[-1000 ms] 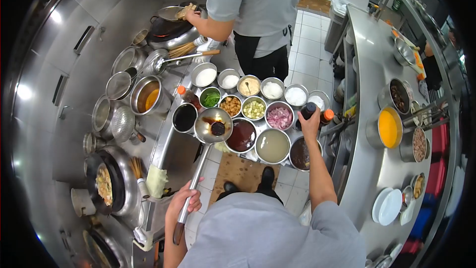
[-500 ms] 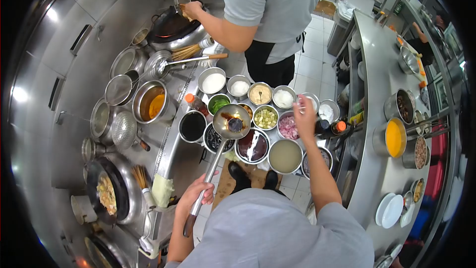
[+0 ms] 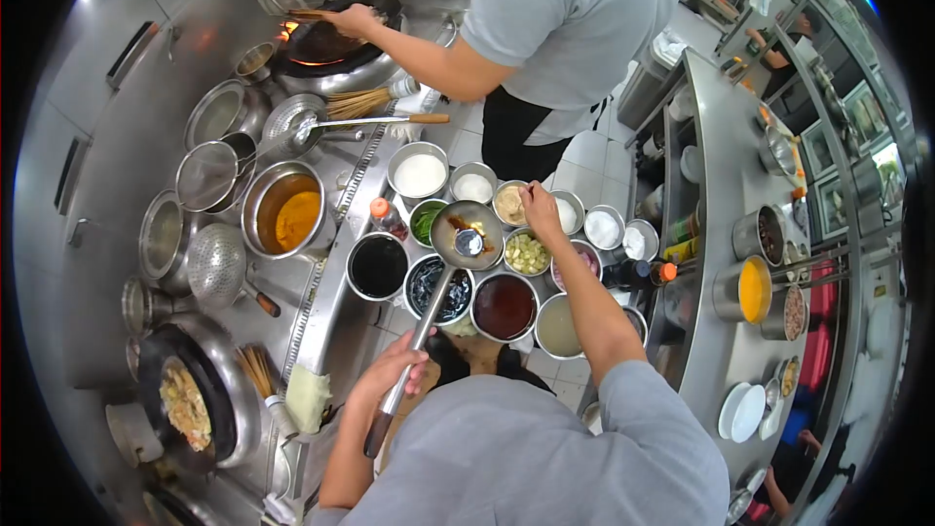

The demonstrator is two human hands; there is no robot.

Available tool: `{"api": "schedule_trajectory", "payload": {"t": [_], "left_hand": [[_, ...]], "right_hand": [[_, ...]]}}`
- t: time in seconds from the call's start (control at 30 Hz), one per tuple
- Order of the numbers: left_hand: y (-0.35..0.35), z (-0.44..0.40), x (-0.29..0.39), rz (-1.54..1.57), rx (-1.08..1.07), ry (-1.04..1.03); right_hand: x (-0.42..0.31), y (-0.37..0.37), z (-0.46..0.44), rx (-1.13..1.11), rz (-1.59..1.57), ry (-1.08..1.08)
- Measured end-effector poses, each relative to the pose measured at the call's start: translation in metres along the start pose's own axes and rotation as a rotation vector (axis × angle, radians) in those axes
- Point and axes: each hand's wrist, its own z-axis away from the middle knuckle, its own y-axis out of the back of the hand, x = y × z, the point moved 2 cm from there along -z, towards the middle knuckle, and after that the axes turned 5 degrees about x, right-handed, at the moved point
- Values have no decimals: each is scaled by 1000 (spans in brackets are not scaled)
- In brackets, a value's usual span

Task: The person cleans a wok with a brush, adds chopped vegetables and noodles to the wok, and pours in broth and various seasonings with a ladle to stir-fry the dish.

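My left hand (image 3: 397, 370) is wrapped round the handle of a metal ladle (image 3: 466, 236), whose bowl holds some dark brown sauce and hangs over the bowls. Fingers pinched together, my right hand (image 3: 538, 206) is at the bowl of tan powder (image 3: 508, 203); what it grips is too small to make out. Around the ladle stand a bowl of chopped green pieces (image 3: 527, 253), a bowl of green herbs (image 3: 425, 222), a pot of dark red sauce (image 3: 504, 307) and a pot of black liquid (image 3: 378, 266). A bowl of pink pieces (image 3: 577, 263) is partly behind my right forearm.
A co-worker (image 3: 575, 29) stands ahead, one hand over a wok (image 3: 336, 44) with flames beside it. Another wok with food (image 3: 185, 404), strainers and a pot of orange liquid (image 3: 285, 214) are at left. The right counter (image 3: 696, 341) bears pots and white plates (image 3: 742, 411).
My right hand let go of the dark bottle and moved left to the tan powder. The ladle has shifted right and slightly up. The co-worker's hand and strainer moved over the wok.
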Motion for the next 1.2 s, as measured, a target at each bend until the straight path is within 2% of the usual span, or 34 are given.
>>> {"api": "schedule_trajectory", "payload": {"t": [0.13, 0.2, 0.3, 0.43, 0.53, 0.6, 0.67, 0.73, 0.8, 0.87, 1.03, 1.2], "left_hand": [[8, -10, 9, -9, -36, 1], [8, -13, 11, -13, -27, 14], [0, -14, 14, -55, 11, 24], [-16, -17, 13, -78, 54, 24], [-21, -15, 4, -77, 61, 27], [-25, -19, 5, -84, 56, 16], [-31, -18, 2, -13, 36, 18], [-36, -18, 0, -14, 47, 20], [-41, -17, 0, -10, 68, 19], [-48, -15, -1, -6, 63, 11], [-57, -13, -6, 9, 106, 8], [-64, -7, -9, -17, 134, 15]], "right_hand": [[-2, 16, 13, -3, -44, 140], [-7, 27, 22, -14, -33, 338], [-2, 35, 29, -6, -28, 433], [19, 41, 33, 39, -121, 446], [46, 36, 41, 70, -214, 323], [67, 31, 38, -16, -754, -163], [82, 29, 39, -65, -867, -222], [94, 24, 38, -161, -1120, -361], [107, 22, 35, -160, -1196, -376], [117, 22, 33, -202, -1433, -436], [145, 23, 22, -237, -1473, -504], [153, 23, 8, -322, -1267, -538]]}}
